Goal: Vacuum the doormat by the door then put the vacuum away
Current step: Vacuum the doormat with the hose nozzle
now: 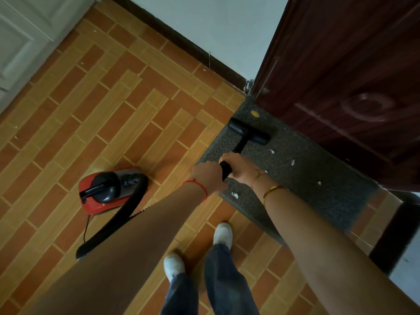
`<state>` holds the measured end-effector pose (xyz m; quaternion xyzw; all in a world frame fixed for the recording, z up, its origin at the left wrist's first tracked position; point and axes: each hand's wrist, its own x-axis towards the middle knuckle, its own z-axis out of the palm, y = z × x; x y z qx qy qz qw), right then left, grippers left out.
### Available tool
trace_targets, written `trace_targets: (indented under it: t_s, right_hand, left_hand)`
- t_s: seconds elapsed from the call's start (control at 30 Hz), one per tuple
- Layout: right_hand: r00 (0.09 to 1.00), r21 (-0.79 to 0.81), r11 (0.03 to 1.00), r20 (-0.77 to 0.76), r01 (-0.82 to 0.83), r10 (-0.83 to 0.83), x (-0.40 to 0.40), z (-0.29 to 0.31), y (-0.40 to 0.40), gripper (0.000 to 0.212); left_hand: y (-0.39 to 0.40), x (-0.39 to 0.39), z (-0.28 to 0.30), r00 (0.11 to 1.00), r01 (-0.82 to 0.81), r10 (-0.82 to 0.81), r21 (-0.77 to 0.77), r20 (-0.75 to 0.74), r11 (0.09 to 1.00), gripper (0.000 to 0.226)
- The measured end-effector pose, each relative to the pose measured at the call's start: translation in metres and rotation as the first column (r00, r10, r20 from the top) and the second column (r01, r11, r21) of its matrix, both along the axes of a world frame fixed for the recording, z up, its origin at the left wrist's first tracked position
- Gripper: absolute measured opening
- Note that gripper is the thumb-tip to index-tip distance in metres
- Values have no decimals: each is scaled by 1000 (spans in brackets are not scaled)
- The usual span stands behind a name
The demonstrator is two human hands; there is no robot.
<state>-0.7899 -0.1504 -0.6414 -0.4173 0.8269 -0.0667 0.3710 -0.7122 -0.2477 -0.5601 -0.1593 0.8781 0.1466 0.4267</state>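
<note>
A dark grey speckled doormat (302, 178) lies along the foot of a dark red door (341, 76). The black vacuum nozzle (248, 131) rests on the mat's far left end, near a yellow spot (255, 113). Its black wand (227, 167) rises toward me. My left hand (208, 177) and my right hand (241, 168) both grip the wand's upper end. Several white scraps (234, 195) lie scattered on the mat. The red and black vacuum body (106, 189) sits on the tiled floor to the left, its ribbed black hose (106, 228) curving behind my left arm.
Orange and tan brick-pattern tiles (102, 110) cover the floor. A white panelled door (22, 42) stands at the far left, a pale wall with dark skirting (193, 46) behind. My feet in white shoes (223, 234) stand at the mat's near edge. A thin black cord (86, 226) trails from the vacuum.
</note>
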Motion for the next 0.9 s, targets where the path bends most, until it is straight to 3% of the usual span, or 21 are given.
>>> trace_targets:
  t_s: [0.2, 0.33, 0.67, 0.9]
  right_hand:
    - [998, 3, 1000, 62, -18, 18, 12, 5, 8, 10]
    - [989, 12, 997, 128, -74, 72, 39, 16, 7, 21]
    - [995, -18, 1000, 98, 8, -6, 144, 39, 3, 17]
    - [990, -18, 1000, 142, -7, 10, 206, 46, 0, 17]
  left_hand:
    - [4, 11, 16, 993, -74, 63, 112, 98, 991, 24]
    - [11, 41, 19, 999, -5, 3, 32, 51, 999, 21]
    - [4, 137, 35, 1000, 1, 0, -33, 11, 999, 19]
    - [-3, 195, 54, 960, -250, 237, 75, 151, 965, 20]
